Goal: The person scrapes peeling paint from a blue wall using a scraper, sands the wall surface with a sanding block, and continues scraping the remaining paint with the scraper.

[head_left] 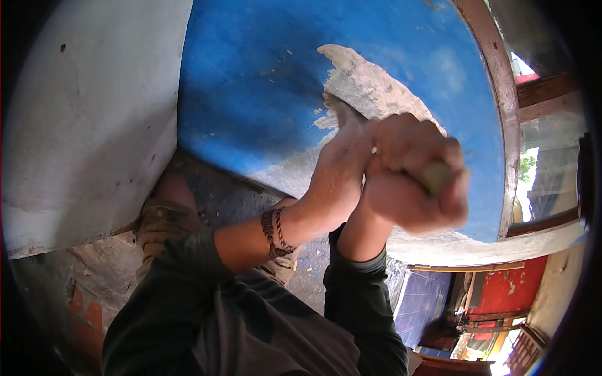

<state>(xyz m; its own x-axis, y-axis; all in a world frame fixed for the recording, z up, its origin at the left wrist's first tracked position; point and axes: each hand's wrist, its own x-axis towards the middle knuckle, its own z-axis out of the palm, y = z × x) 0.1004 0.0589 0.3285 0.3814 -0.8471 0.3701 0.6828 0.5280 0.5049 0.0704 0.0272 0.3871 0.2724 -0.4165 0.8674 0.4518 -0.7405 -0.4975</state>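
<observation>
My right hand [417,172] is wrapped in a fist around the handle of a scraper [437,178], whose yellowish-green handle end shows between the fingers. My left hand [342,153], with a dark braided bracelet on its wrist, is closed on the front part of the tool, against the right fist. One of its digits lies along the dark blade, near the ragged edge of the paint. Most of the blade and handle is hidden by my hands. Before them, the blue painted wall [251,94] has a bare, whitish patch [370,78] where the paint is off.
A pale grey wall [94,113] meets the blue one at left. A worn wooden window frame [501,119] borders it at right. Below right, blue tiles [423,304] and a red panel [508,285] show. My knees are close to the wall's bottom edge.
</observation>
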